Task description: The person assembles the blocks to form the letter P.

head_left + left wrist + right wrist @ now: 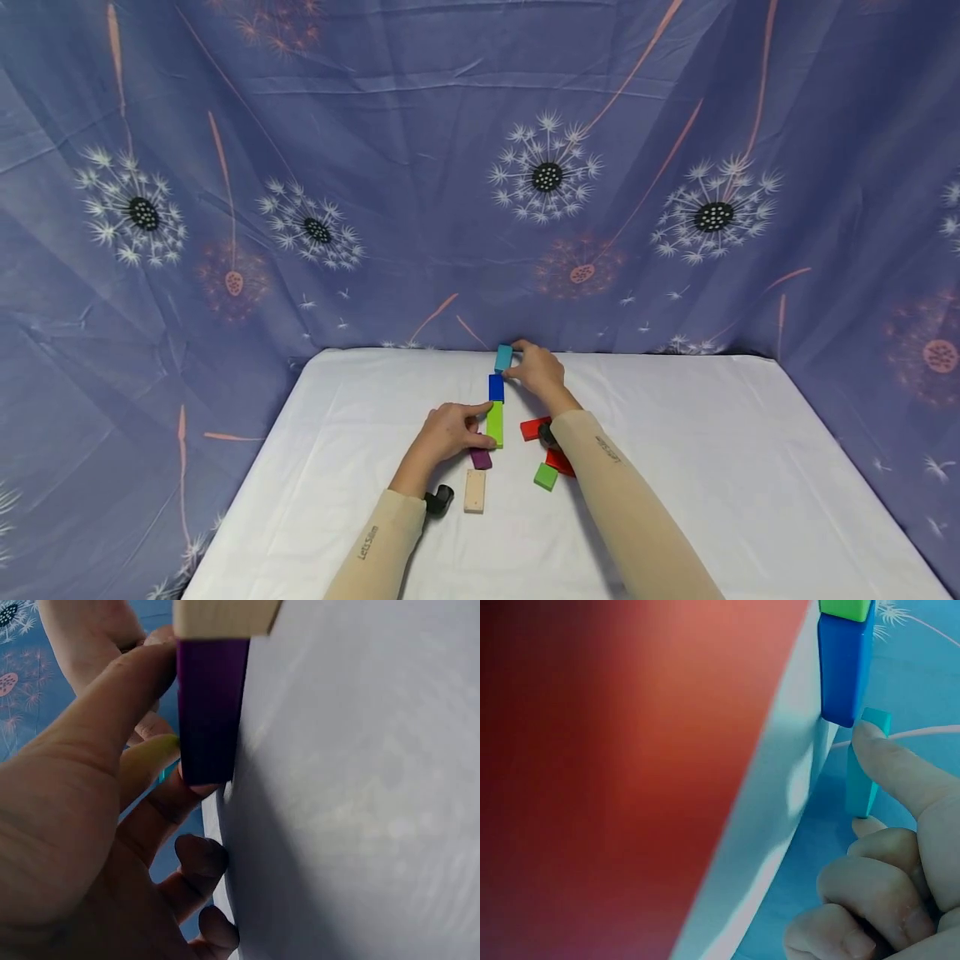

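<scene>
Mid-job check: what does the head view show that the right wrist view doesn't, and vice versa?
Only the head view shows the left hand, the purple block, the plain wooden block and the small green block.

Only the right wrist view shows the curled lower fingers of the right hand.

Both show that hand pinching the teal block by its ends, the dark blue block, the lime block and white tabletop. The wrist view's blurred red surface I can't identify.

Teal block (503, 358), blue block (497, 388), lime block (496, 422), purple block (482, 459), red block (531, 430), green block (545, 477), pale wood-coloured block (474, 492); white tablecloth (675, 467); violet-blue curtain (420, 175) (patterned with white and coral dandelions).
</scene>
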